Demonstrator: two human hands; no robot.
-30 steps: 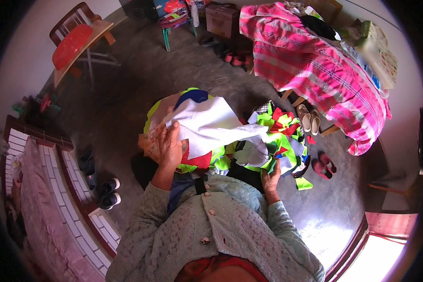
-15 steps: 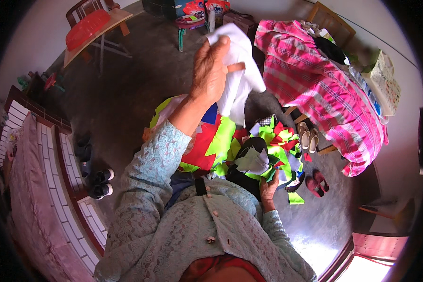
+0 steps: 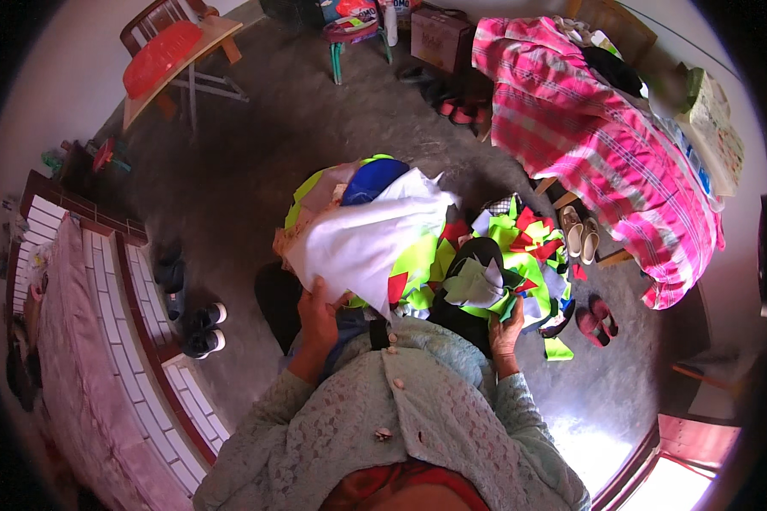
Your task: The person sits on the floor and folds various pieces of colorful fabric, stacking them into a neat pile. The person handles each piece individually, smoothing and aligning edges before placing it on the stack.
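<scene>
A large white cloth (image 3: pixel 362 234) is spread over a heap of coloured cloth pieces in front of me, its near edge pinched in my left hand (image 3: pixel 318 319). Around it show a blue piece (image 3: pixel 373 179), lime-yellow pieces (image 3: pixel 416 260) and a small red patch. To the right lies a second pile of cloth scraps (image 3: pixel 528 243) in lime, red, grey and white. At that pile's near edge my right hand (image 3: pixel 507 334) is closed on a dark green cloth scrap (image 3: pixel 508 307). A grey-white scrap (image 3: pixel 475 285) lies beside it on my dark-clad knee.
A bed or table under a pink plaid cloth (image 3: pixel 588 145) stands at the right, with beige shoes (image 3: pixel 581 237) and dark red slippers (image 3: pixel 596 322) near it. Black shoes (image 3: pixel 203 330) sit at left. Further off are a small table with a red basin (image 3: pixel 164 55) and a stool (image 3: pixel 349 38).
My left hand has come down and back with the white cloth, which was raised in the air and now lies spread over the left heap. My right hand stays by the scrap pile.
</scene>
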